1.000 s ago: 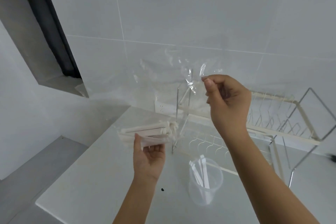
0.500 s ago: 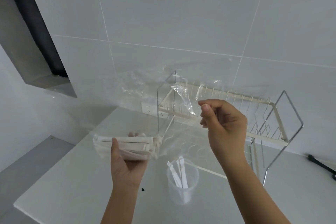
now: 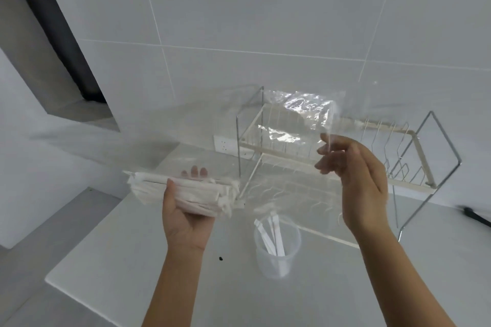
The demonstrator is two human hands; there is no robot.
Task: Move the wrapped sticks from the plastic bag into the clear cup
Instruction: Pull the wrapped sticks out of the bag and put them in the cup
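Head view. A clear cup (image 3: pixel 277 249) stands upright on the white counter (image 3: pixel 111 255), near the middle and a little right, with a few wrapped sticks (image 3: pixel 272 236) leaning inside it, their tops rising above the rim. Their exact count is hard to tell — three or four.

Up and to the left of the cup, the plastic bag (image 3: pixel 300 119) is held in the air, stretched roughly sideways between the two hands. Its closed left end holds a thick bundle of wrapped sticks (image 3: pixel 191 194) lying nearly level, packed together against the bag's end.

The left hand (image 3: pixel 186 210) is palm up under that bundle, cupping it through the plastic: the thumb presses on the near side, and three fingertips (image 3: pixel 195 171) show over the far side. The hand is curled around the load, not flat.

The right hand (image 3: pixel 353 175) is raised to the right and above the cup, its thumb and forefinger pinched together on the bag's thin open edge, the other fingers loosely bent. The bundle lies well left of this hand, with the crinkled, empty stretch of bag between them.

Behind the bag, a wire dish rack (image 3: pixel 398 156) sits against the tiled wall, with a wall socket (image 3: pixel 224 144) just left of it. A small dark speck (image 3: pixel 220 258) lies on the counter left of the cup — near the left forearm.
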